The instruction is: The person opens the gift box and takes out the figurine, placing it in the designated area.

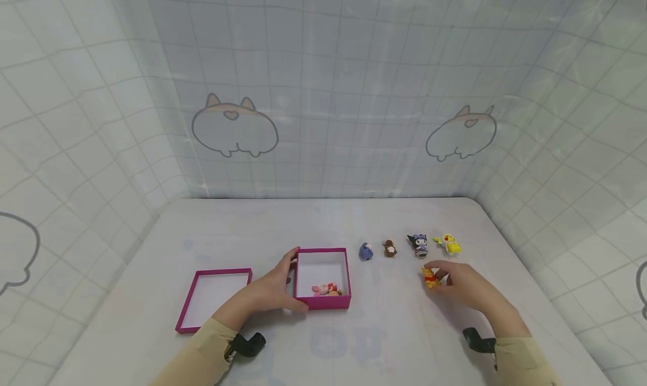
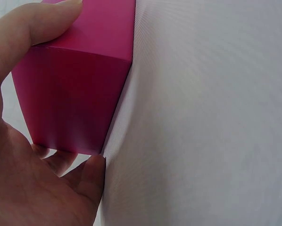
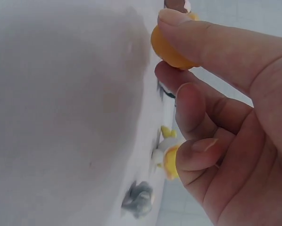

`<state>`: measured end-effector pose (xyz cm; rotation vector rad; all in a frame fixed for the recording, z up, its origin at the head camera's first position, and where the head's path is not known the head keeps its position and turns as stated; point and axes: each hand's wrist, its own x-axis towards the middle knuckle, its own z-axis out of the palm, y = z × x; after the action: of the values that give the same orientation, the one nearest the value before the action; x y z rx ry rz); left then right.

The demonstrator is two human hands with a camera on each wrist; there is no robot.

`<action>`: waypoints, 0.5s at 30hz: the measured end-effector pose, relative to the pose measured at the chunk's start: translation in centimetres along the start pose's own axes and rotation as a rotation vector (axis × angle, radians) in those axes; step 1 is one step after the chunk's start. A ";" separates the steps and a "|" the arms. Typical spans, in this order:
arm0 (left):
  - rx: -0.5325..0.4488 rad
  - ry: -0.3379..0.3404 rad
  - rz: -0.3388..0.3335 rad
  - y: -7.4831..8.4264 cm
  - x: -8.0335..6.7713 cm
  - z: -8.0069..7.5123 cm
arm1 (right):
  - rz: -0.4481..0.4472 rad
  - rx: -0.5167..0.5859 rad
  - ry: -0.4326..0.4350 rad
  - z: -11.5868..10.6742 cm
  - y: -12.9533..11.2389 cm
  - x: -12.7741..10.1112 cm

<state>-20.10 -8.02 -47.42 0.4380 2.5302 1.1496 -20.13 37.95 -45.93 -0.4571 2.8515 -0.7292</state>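
My left hand (image 1: pixel 273 287) grips the left side of an open magenta box (image 1: pixel 323 302), thumb at the near corner and fingers behind its far side. In the left wrist view the box's side wall (image 2: pixel 72 101) stands between thumb and fingers. Inside the box, pink and red figurines (image 1: pixel 326 289) lie along the near wall. My right hand (image 1: pixel 467 287) pinches a small yellow bear figurine (image 1: pixel 431 277) in a red top between thumb and fingertips. In the right wrist view the bear's rounded orange-yellow part (image 3: pixel 169 49) shows, the rest partly hidden by the thumb.
A shallow magenta-rimmed lid (image 1: pixel 187 302) lies left of the box, partly behind my left forearm. Right of the box stand a blue figurine (image 1: pixel 366 251), a brown one (image 1: pixel 389 248), a black-hooded one (image 1: pixel 419 244) and a yellow-and-white one (image 1: pixel 449 244). A grey figurine (image 3: pixel 138 200) shows in the right wrist view.
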 end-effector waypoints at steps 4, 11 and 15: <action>0.013 0.008 -0.008 0.0 0.0 0.0 | 0.042 -0.004 -0.010 0.1 0.3 -0.3; 0.018 0.010 -0.006 0.0 -0.1 0.1 | 0.090 -0.015 -0.024 0.1 0.5 -0.6; 0.019 0.007 -0.007 0.0 0.0 0.1 | 0.105 -0.016 -0.031 0.0 0.5 -0.7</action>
<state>-20.04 -7.96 -47.53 0.4300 2.5486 1.1280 -19.57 38.64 -46.10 -0.3144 2.8295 -0.6754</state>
